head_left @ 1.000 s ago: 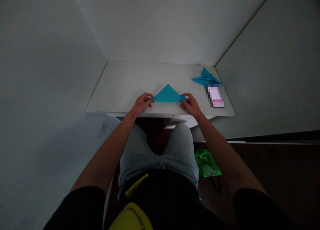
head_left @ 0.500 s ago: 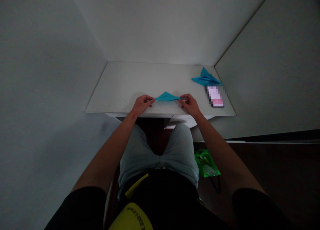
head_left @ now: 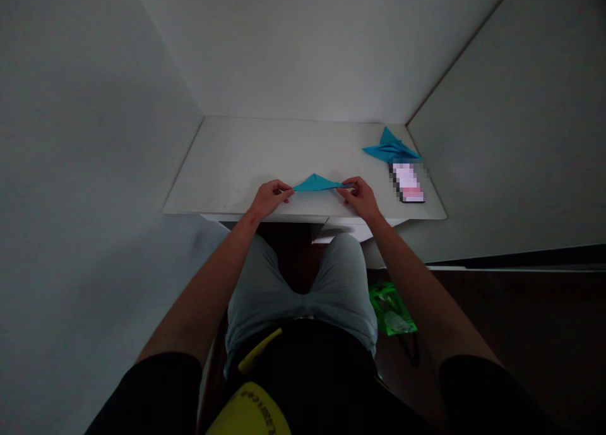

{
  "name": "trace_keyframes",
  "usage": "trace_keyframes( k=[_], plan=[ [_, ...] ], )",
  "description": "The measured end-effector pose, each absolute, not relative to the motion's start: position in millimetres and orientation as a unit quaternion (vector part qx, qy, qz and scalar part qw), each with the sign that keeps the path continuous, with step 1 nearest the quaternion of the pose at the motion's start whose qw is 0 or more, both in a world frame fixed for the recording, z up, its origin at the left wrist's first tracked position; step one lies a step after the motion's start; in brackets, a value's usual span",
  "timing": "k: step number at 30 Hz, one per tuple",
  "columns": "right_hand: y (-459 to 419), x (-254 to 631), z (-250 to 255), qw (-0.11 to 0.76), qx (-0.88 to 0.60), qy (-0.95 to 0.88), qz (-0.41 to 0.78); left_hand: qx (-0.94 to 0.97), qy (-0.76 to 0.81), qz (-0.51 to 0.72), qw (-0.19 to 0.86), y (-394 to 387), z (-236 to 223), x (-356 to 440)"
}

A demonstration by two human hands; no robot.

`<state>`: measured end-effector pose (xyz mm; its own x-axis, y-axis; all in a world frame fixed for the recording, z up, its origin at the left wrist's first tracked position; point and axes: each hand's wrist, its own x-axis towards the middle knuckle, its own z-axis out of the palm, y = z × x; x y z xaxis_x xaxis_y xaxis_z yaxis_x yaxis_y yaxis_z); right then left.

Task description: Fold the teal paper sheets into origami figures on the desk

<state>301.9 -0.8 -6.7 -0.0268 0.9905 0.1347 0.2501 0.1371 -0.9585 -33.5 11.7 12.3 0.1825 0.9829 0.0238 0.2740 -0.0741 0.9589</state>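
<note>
A piece of folded blue paper (head_left: 315,183) spans the gap between my hands, low over the front part of the white desk. It has a raised triangular peak in the middle and narrows to a thin point on each side. My left hand (head_left: 271,197) pinches its left tip between thumb and fingers. At the opposite end, my right hand (head_left: 360,198) grips the right tip the same way. Whether the paper touches the desk I cannot tell.
Other folded blue paper (head_left: 389,148) lies at the desk's back right corner, against a blurred phone (head_left: 408,182). Walls enclose the white desk (head_left: 265,144) at the left, back and right. A green bag (head_left: 392,309) is down on the floor beside my right leg.
</note>
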Motion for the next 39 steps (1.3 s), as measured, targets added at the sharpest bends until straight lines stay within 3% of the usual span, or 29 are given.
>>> trace_keyframes(
  k=[24,39],
  plan=[
    [3.2,293.7,-8.6,0.446,-0.577,-0.605,0.321,0.64,0.485,0.393,0.448,10.8,9.2,-32.6],
    [3.0,293.4,-6.8,0.457,-0.571,-0.596,0.331,0.629,0.485,0.392,0.465,9.9,12.6,-31.8]
  ],
)
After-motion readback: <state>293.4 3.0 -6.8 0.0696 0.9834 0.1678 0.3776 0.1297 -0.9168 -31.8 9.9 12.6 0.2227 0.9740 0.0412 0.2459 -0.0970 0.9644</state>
